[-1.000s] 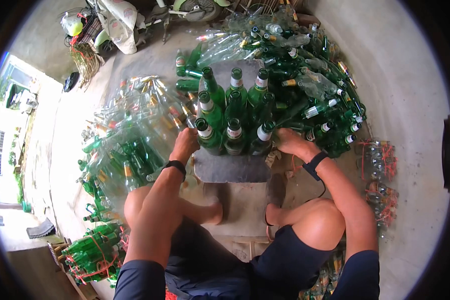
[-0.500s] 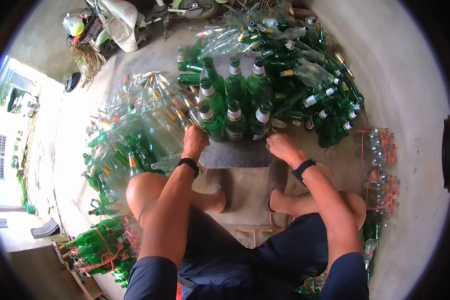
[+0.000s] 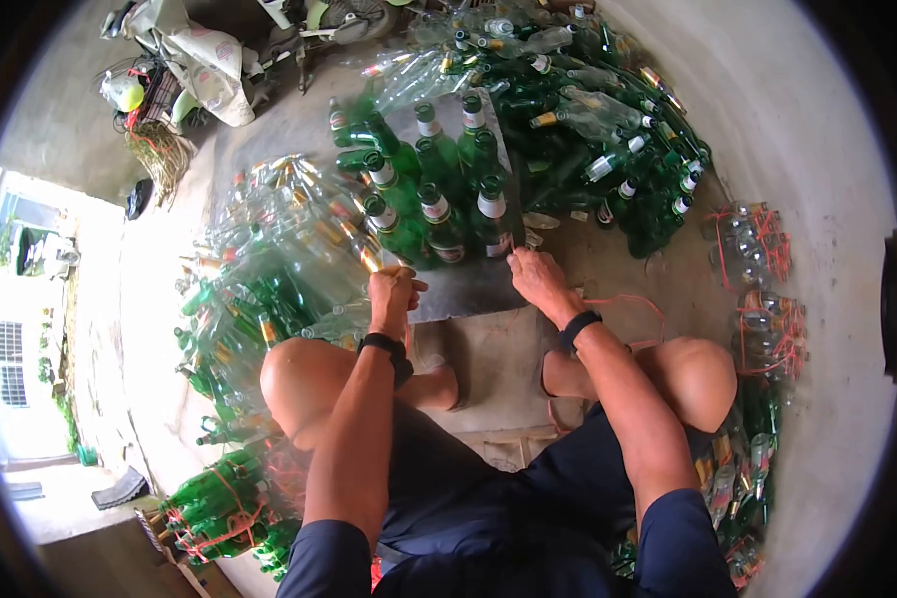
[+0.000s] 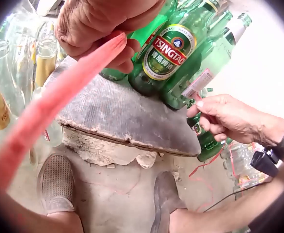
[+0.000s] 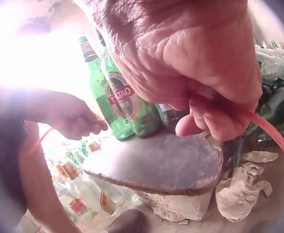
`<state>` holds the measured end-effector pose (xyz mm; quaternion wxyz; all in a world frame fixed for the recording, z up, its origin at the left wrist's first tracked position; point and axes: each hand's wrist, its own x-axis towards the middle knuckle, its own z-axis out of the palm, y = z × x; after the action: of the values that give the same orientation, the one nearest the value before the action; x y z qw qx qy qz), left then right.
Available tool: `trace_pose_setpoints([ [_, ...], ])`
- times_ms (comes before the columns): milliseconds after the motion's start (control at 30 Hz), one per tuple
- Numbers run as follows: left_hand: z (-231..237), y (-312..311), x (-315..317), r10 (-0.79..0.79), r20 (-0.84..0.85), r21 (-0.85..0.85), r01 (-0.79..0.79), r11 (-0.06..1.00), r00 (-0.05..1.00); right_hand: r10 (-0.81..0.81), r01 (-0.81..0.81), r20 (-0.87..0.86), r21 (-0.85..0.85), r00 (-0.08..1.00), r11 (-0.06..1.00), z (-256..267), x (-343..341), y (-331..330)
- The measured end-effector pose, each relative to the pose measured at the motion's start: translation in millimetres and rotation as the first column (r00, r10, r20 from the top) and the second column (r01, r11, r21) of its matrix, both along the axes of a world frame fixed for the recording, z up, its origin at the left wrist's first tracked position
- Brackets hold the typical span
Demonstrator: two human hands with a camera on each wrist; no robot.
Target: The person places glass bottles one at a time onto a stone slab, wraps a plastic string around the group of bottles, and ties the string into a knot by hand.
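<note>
- While the left hand (image 3: pixel 393 298) holds red strap (image 4: pixel 59 102) by the slab's (image 3: pixel 460 295) near left corner, the right hand (image 3: pixel 542 280) grips red strap beside its right edge
- Green bottles (image 3: pixel 444 235) stand grouped on the slab, back from its near edge

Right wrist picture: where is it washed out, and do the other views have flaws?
Right wrist view: glare fills the upper left, beside the green bottles; left wrist view: upper right washed out, red strap blurred close up; head view: left side overexposed, dark rounded corners.
</note>
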<state>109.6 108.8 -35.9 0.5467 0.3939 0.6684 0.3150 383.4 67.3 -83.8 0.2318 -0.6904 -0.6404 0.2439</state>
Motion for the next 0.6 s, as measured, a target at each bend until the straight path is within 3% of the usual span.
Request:
trace_pose_setpoints([
  [233, -1.6, -14.1, 0.8, -0.023, 0.104, 0.014, 0.022, 1.000, 0.994, -0.150, 0.150, -0.004, 0.094, 0.989, 0.984, -0.6, 10.6, 8.3],
  [333, -1.8, -14.9, 0.6, -0.004, 0.129, -0.016, 0.006, 1.000, 0.992, -0.147, 0.146, 0.019, 0.052, 0.989, 0.988, -15.1, 13.7, 8.9],
  [400, -1.6, -17.0, -0.8, -0.028, 0.112, -0.101, 0.040, 0.994, 0.993, -0.066, 0.054, 0.079, 0.146, 0.995, 0.988, -19.6, 11.2, 8.6],
  [533, -3.2, -26.4, 0.5, 0.022, 0.180, -0.136, 0.003, 0.991, 0.983, -0.093, 0.094, -0.016, 0.066, 0.996, 0.993, -15.7, 2.1, -3.9],
  [600, -2.9, -28.5, 2.9, 0.022, 0.202, -0.177, 0.015, 0.984, 0.979, -0.052, 0.052, -0.006, 0.132, 0.999, 0.990, -17.8, -1.3, -8.5],
])
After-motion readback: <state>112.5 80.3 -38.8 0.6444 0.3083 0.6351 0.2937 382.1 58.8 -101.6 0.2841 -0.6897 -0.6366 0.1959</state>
